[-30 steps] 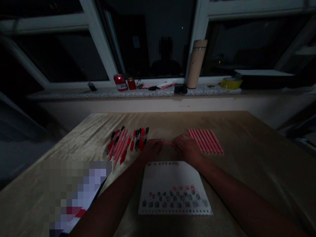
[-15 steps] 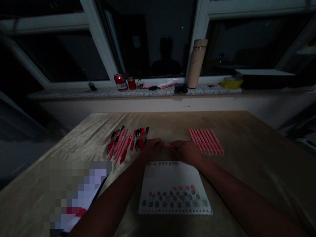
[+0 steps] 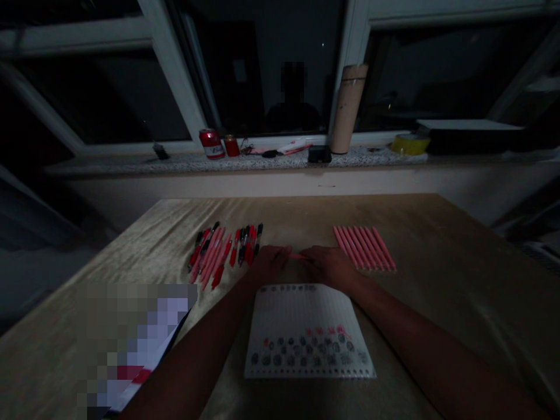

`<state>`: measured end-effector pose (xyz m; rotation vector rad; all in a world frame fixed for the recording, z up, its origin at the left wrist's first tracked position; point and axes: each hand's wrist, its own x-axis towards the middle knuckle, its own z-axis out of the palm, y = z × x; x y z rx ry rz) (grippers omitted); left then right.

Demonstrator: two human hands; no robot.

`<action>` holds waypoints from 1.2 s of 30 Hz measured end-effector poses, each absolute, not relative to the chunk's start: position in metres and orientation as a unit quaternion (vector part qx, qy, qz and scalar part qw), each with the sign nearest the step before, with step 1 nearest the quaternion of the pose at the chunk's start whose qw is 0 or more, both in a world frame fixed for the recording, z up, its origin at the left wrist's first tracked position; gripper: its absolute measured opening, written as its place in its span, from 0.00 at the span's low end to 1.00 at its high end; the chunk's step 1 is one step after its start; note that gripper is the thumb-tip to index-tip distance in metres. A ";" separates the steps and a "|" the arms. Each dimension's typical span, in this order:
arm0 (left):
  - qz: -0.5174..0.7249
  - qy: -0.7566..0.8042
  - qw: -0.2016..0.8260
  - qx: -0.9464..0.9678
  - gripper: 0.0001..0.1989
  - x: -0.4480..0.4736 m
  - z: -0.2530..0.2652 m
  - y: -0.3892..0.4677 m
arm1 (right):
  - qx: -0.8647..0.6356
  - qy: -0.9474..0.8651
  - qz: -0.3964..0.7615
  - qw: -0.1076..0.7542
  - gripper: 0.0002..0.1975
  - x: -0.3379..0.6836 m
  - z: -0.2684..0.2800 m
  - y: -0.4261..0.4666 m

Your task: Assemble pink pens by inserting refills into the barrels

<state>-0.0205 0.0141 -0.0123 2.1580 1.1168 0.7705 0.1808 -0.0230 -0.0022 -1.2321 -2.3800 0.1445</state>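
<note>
A pink pen is held level between my two hands, just beyond the top edge of a notepad sheet. My left hand is closed at the pen's left end. Around its right end my right hand is closed, hiding that part. Right of my right hand lies a neat row of several pink pens. To the left of my left hand are a loose pile of pink, red and black pens and a smaller bunch of red and black pens.
A blurred-out flat item lies by my left forearm. On the windowsill stand a red can, a red jar, a tall tube, a small black box and a yellow tape roll.
The view has shifted slightly. Both hands stay in place around the pink pen, and the pens on the table lie as before.
</note>
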 end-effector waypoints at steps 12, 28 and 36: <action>0.331 0.406 0.344 0.779 0.19 -0.024 -0.011 0.014 | -0.443 -0.858 0.065 0.253 0.14 0.182 -0.005 -0.022; 0.345 0.403 0.367 0.764 0.14 -0.024 -0.013 0.015 | -0.453 -0.851 0.068 0.256 0.14 0.182 -0.003 -0.023; 0.344 0.425 0.321 0.773 0.22 -0.020 -0.010 0.011 | -0.451 -0.852 0.080 0.254 0.14 0.181 -0.003 -0.024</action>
